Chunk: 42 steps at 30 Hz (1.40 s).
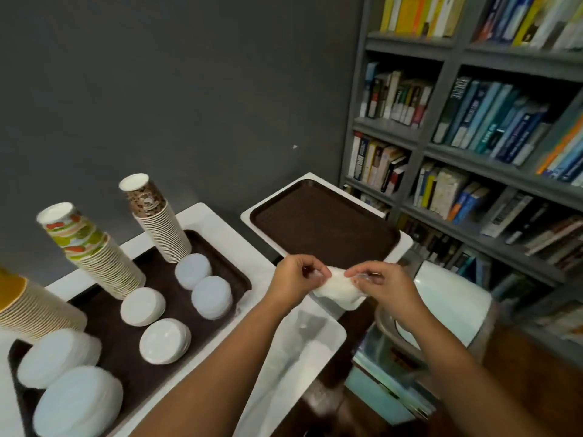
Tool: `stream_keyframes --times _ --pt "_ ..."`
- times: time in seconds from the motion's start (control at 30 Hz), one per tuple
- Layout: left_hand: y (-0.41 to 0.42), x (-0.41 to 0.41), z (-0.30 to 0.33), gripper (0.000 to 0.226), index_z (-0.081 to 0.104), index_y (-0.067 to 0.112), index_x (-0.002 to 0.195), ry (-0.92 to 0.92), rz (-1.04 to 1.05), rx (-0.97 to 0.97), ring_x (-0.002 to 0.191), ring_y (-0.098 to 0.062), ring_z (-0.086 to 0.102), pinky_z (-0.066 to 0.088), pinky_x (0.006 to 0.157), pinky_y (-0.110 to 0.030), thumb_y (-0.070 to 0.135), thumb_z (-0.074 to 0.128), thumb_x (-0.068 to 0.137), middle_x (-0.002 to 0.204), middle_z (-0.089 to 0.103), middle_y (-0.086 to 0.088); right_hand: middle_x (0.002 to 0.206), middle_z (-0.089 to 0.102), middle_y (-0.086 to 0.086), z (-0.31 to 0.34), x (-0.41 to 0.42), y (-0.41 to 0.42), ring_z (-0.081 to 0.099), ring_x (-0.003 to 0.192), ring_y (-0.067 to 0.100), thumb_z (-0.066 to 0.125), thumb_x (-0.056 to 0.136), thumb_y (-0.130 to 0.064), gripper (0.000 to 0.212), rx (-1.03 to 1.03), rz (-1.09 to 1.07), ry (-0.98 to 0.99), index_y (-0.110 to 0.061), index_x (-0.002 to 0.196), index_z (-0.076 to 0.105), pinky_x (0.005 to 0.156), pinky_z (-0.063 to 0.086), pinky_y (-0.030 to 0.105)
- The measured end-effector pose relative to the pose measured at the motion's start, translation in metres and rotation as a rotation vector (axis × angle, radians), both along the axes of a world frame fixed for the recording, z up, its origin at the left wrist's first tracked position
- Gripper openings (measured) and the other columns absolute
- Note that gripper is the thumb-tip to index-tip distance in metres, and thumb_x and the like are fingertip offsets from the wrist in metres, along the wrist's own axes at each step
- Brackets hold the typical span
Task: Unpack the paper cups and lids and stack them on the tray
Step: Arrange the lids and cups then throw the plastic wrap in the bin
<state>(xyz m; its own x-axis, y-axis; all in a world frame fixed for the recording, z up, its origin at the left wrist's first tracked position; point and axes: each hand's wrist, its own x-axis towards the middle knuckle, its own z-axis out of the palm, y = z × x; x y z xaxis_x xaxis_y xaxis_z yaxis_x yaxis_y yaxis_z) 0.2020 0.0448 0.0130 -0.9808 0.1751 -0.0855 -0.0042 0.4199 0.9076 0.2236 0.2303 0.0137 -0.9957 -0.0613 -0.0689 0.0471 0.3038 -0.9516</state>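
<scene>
Right now both hands work one small bundle: the left hand [295,275] pinches the near-left edge of a clear plastic wrapper [339,288], and the right hand [383,283] pinches its opposite edge, each grip narrow, thumb against fingertips, with the film stretched between them. Whether lids remain inside is hard to tell; it looks white and nearly flat. It hangs over the near rim of the empty brown tray [321,225] on the far bench, not resting on it.

To the left, a second tray [227,257] already carries three tall cup stacks, among them the brown-patterned cup stack [157,219] and the green-and-red cup stack [91,250], plus several white lid stacks [211,296] standing apart. More crumpled wrapping [303,351] lies on the white bench below the forearms.

Judging by this, the step in hand is tearing open or emptying a lid packet. The next move likely calls for pulling the film apart evenly, keeping any lids together, then setting them upright on a tray.
</scene>
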Motion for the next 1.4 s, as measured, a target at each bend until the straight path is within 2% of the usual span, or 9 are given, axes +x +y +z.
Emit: stream_keyframes --times 0.17,0.3,0.5,0.67,0.83,0.97,1.1,1.27,1.4 --pt "0.06 -0.015 -0.025 0.014 0.074 0.01 0.084 -0.002 -0.145 -0.135 0.077 -0.006 0.061 0.046 0.069 -0.013 -0.001 0.066 0.082 0.087 0.071 -0.003 0.082 0.063 -0.012 -0.016 0.011 0.055 0.058 0.076 0.005 0.071 0.079 0.0 0.027 0.269 -0.11 0.064 -0.027 0.076 0.072 0.067 0.041 0.007" --pt "0.103 -0.02 -0.051 0.017 0.074 0.013 0.09 0.07 -0.253 -0.325 0.091 -0.014 0.058 0.037 0.076 -0.01 0.001 0.063 0.084 0.107 0.063 -0.005 0.079 0.06 -0.006 -0.037 0.016 0.092 0.055 0.074 0.009 0.072 0.076 0.003 0.024 0.446 -0.168 0.049 -0.021 0.079 0.074 0.066 0.037 0.004" --pt "0.148 -0.012 -0.082 0.026 0.067 0.011 0.106 0.081 -0.475 -0.495 0.106 -0.021 0.057 0.044 0.088 -0.024 -0.002 0.054 0.087 0.117 0.058 -0.01 0.086 0.056 -0.002 -0.069 0.021 0.122 0.057 0.083 0.019 0.066 0.083 -0.004 0.019 0.638 -0.159 -0.069 -0.021 0.083 0.074 0.075 0.041 0.025" --pt "0.17 -0.007 -0.101 0.035 0.058 0.006 0.126 -0.063 -0.623 -0.597 0.117 -0.026 0.054 0.039 0.096 -0.026 -0.001 0.05 0.092 0.127 0.057 -0.014 0.105 0.056 0.005 -0.097 0.018 0.128 0.058 0.094 0.02 0.059 0.09 -0.009 0.017 0.797 -0.073 -0.143 -0.015 0.096 0.074 0.087 0.044 0.022" --pt "0.182 -0.002 -0.112 0.037 0.054 0.002 0.129 -0.166 -0.666 -0.634 0.115 -0.031 0.055 0.04 0.099 -0.032 -0.003 0.047 0.093 0.126 0.057 -0.021 0.11 0.055 0.008 -0.119 0.016 0.132 0.057 0.1 0.022 0.054 0.092 -0.01 0.021 0.849 -0.04 -0.24 -0.01 0.108 0.069 0.076 0.031 0.017" --pt "0.185 -0.001 -0.12 0.04 0.053 0.002 0.13 -0.119 -0.692 -0.666 0.117 -0.032 0.054 0.036 0.099 -0.031 -0.006 0.046 0.091 0.128 0.056 -0.021 0.121 0.06 0.015 -0.132 0.011 0.134 0.057 0.111 0.024 0.046 0.096 -0.004 0.027 0.867 0.035 -0.328 -0.001 0.116 0.063 0.094 0.037 0.023" --pt "0.189 0.001 -0.121 0.04 0.052 0.0 0.13 -0.092 -0.729 -0.666 0.116 -0.034 0.053 0.038 0.096 -0.033 -0.005 0.043 0.092 0.129 0.055 -0.021 0.112 0.066 0.011 -0.131 0.012 0.132 0.062 0.101 0.024 0.044 0.096 -0.006 0.025 0.876 0.122 -0.485 -0.003 0.109 0.064 0.086 0.045 0.03" --pt "0.189 -0.001 -0.124 0.035 0.059 -0.001 0.122 -0.061 -0.741 -0.615 0.112 -0.034 0.055 0.039 0.094 -0.034 -0.004 0.047 0.089 0.123 0.059 -0.021 0.115 0.065 0.008 -0.131 0.01 0.133 0.06 0.105 0.023 0.048 0.094 -0.013 0.029 0.856 0.066 -0.385 -0.014 0.118 0.064 0.088 0.046 0.03" --pt "0.178 -0.004 -0.115 0.033 0.06 0.006 0.12 -0.012 -0.609 -0.517 0.105 -0.027 0.058 0.044 0.09 -0.031 0.0 0.047 0.091 0.118 0.06 -0.016 0.102 0.065 0.005 -0.121 0.006 0.127 0.057 0.093 0.02 0.05 0.093 -0.016 0.018 0.8 -0.07 -0.212 -0.015 0.1 0.067 0.081 0.042 0.028"
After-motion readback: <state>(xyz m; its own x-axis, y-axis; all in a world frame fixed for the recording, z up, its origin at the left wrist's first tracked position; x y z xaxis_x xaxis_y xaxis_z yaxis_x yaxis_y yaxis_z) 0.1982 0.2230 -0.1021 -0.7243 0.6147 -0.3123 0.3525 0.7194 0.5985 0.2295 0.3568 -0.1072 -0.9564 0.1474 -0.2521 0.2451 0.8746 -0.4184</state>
